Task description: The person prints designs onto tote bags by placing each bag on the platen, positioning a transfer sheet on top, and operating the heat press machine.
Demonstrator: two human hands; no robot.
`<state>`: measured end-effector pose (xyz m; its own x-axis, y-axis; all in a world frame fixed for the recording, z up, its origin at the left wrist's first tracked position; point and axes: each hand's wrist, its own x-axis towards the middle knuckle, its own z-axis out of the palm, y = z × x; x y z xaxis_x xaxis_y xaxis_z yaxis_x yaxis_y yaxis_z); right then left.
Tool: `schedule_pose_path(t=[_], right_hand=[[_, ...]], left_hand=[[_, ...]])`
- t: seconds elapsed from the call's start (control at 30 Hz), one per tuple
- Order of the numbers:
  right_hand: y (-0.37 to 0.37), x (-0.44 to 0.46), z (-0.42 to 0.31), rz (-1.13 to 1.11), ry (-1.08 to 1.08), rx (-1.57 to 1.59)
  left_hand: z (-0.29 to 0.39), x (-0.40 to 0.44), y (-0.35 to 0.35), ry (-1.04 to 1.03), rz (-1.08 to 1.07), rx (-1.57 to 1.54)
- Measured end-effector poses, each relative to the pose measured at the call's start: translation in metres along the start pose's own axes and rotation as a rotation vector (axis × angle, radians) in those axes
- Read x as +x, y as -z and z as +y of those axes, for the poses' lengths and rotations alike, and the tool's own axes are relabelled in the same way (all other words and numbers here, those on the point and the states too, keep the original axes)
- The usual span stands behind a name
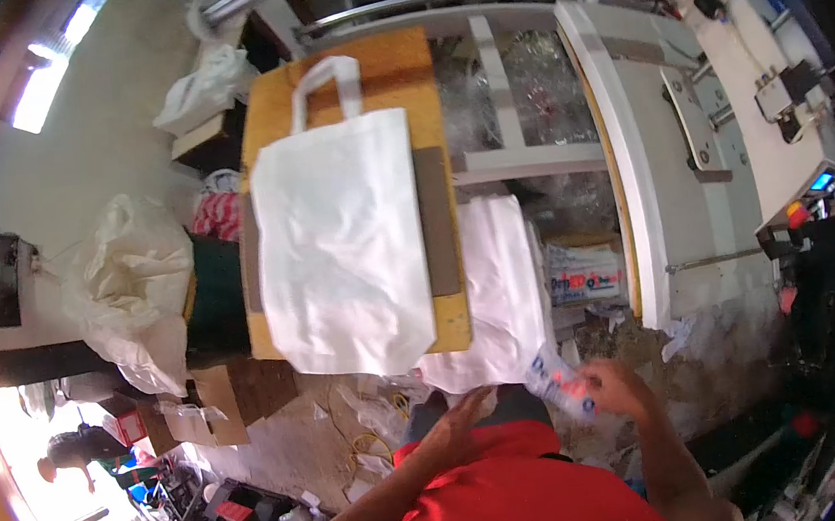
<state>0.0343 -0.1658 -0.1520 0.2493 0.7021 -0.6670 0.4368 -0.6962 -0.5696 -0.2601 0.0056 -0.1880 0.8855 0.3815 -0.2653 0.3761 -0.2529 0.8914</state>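
A white cloth bag (pixel 343 242) with its handle loop at the top lies flat on a yellow-orange board (pixel 266 99). Right of the board, a stack of white bags (pixel 503 292) rests lower down, near the person's lap. My right hand (pixel 619 388) is closed on a crumpled clear plastic wrapper (pixel 560 383) with red and blue print, beside the stack's lower corner. At the stack's lower left edge is my left hand (pixel 462 427), near the red shirt; its fingers look stretched out, with nothing seen in them.
A metal-framed machine (pixel 639 159) stands on the right, with a small lit display (pixel 821 181). A printed plastic package (pixel 585 274) lies beside the stack. White sacks (pixel 133 278) and cardboard boxes (pixel 218 405) are on the left. Another person (pixel 79 449) is at the far lower left.
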Motion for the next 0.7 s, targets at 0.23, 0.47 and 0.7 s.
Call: schedule_pose_path(t=[0.23,0.47,0.7], right_hand=[[0.016,-0.003,-0.184,-0.016,0.313,0.017],[0.019,0.122,-0.270,0.616,0.472,0.118],[-0.067,0.196,-0.284,1.060,0.726,-0.268]], left_hand=[[0.067,0.005,0.170,0.237,-0.051,-0.022],[-0.068,0.058,0.318,-0.047,0.657,-0.176],[-0.090,0.103,0.344,0.043,0.772,0.091]])
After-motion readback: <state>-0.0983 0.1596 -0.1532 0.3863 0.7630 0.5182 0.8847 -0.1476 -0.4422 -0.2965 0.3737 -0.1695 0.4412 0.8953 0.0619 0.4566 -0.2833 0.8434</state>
